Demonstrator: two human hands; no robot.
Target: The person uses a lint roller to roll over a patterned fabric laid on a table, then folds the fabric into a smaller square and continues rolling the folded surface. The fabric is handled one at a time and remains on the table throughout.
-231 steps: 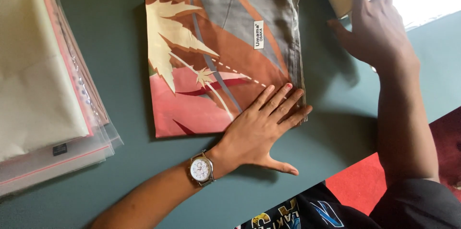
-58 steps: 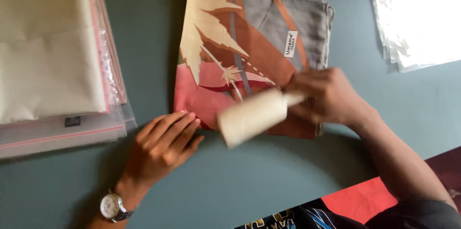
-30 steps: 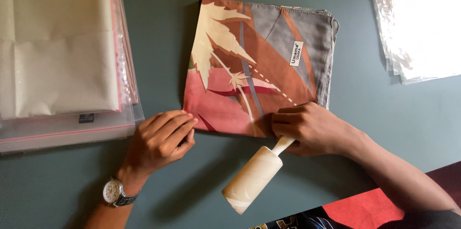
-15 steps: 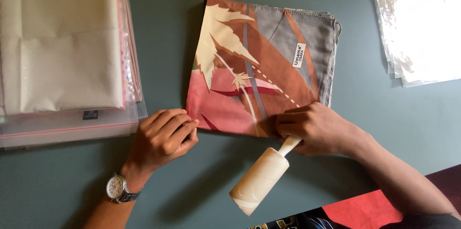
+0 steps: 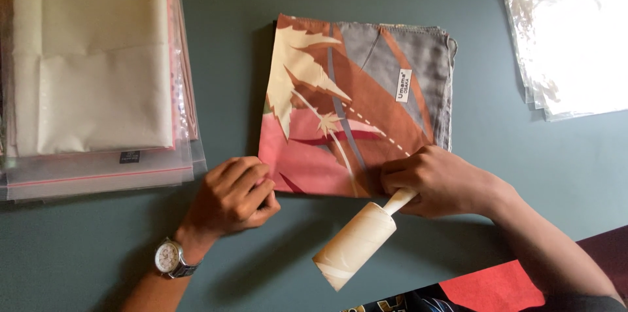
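Head view: lint roller (image 5: pixel 356 244) in right hand (image 5: pixel 439 181)

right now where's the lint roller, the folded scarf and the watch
lint roller (image 5: pixel 356 244), head view, middle of the paper-wrapped roll
folded scarf (image 5: pixel 366 99), head view, brown middle of the top fold
watch (image 5: pixel 167 258), head view, the dial on the left wrist

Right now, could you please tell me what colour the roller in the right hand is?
The roller is cream, seen in the head view.
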